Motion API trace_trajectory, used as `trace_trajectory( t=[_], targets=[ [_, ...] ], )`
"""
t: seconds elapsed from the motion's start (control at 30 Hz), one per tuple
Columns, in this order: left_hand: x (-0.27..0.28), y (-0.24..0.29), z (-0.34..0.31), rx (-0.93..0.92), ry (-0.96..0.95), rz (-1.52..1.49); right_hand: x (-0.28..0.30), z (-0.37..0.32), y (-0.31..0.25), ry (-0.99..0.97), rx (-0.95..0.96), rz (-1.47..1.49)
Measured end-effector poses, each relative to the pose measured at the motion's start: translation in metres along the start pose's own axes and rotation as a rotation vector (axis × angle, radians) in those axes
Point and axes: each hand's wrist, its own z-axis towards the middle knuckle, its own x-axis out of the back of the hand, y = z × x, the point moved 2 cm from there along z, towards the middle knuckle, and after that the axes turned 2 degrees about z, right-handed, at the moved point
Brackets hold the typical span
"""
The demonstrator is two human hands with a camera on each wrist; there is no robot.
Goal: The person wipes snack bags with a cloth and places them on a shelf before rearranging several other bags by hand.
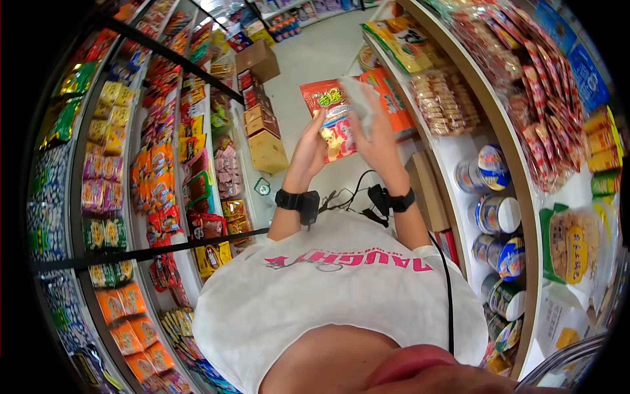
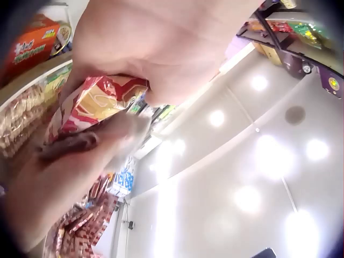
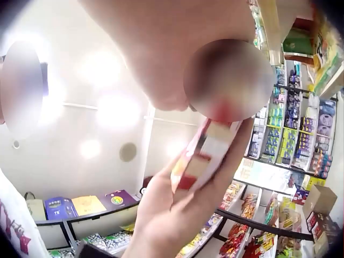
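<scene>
My left hand (image 1: 308,148) holds a red snack bag (image 1: 340,139) with yellow-green lettering in front of my body, its thumb along the bag's left side. In the right wrist view that same left hand (image 3: 174,217) cradles the bag (image 3: 201,161) between thumb and fingers, seen edge-on. Blurred by motion, my right hand (image 1: 377,141) is at the bag's right edge, fingers stretched forward and thumb close to the printed face. The left wrist view shows the right hand (image 2: 75,172) close beside the bag (image 2: 105,102), below my left palm.
Shelves of packaged snacks (image 1: 154,177) run along the left, behind black bars. On the right, a white shelf (image 1: 453,157) carries round tins (image 1: 495,213) and stacked wrapped packs (image 1: 443,102). Cardboard boxes (image 1: 266,148) stand along the aisle floor (image 1: 312,56). A black cable (image 1: 448,295) hangs over my shirt.
</scene>
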Motion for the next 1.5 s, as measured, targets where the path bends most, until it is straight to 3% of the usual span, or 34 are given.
trace_trajectory(
  t=[0.07,0.17,0.3,0.33,0.43,0.47,0.57,0.67,0.77,1.0,1.2,1.27,1.37,1.5],
  targets=[
    [-0.007,-0.012,0.018,0.02,-0.044,0.003,-0.007,0.001,-0.011,-0.039,0.107,-0.198],
    [-0.005,-0.012,0.044,0.105,-0.057,-0.159,-0.007,-0.006,-0.004,-0.17,0.163,-0.25],
    [0.009,-0.009,0.086,0.193,0.013,-0.284,0.009,-0.001,-0.006,-0.282,0.265,-0.151],
    [0.008,-0.009,0.096,0.168,-0.091,-0.321,0.015,0.002,-0.005,-0.257,0.269,-0.149],
    [-0.009,-0.009,0.116,0.129,-0.188,-0.262,0.031,0.009,0.019,0.156,-0.005,0.009],
    [-0.018,-0.005,0.12,0.093,-0.224,-0.265,0.035,0.011,0.025,0.361,-0.212,0.103],
    [-0.021,0.003,0.135,0.053,-0.266,-0.064,0.04,0.019,0.023,0.545,-0.736,0.335],
    [-0.009,0.011,0.157,0.001,-0.193,0.082,0.002,0.039,0.032,0.322,-0.651,0.445],
    [0.002,0.035,0.173,0.046,-0.254,0.073,-0.036,0.058,0.057,0.314,-0.493,0.288],
    [0.054,0.062,0.216,0.242,-0.562,0.326,-0.041,0.093,0.037,0.44,-0.549,0.098],
    [0.038,0.061,0.225,0.392,-0.665,-0.029,-0.054,0.08,0.035,0.831,-0.555,0.623],
    [0.03,0.057,0.236,0.365,-0.659,-0.039,-0.046,0.078,0.037,0.977,-0.554,0.728],
    [0.011,0.046,0.249,0.211,-0.618,-0.014,-0.032,0.079,0.02,1.01,-0.623,0.676],
    [-0.022,0.04,0.247,0.181,-0.658,0.133,-0.04,0.075,0.03,0.615,-0.759,0.265]
  ],
)
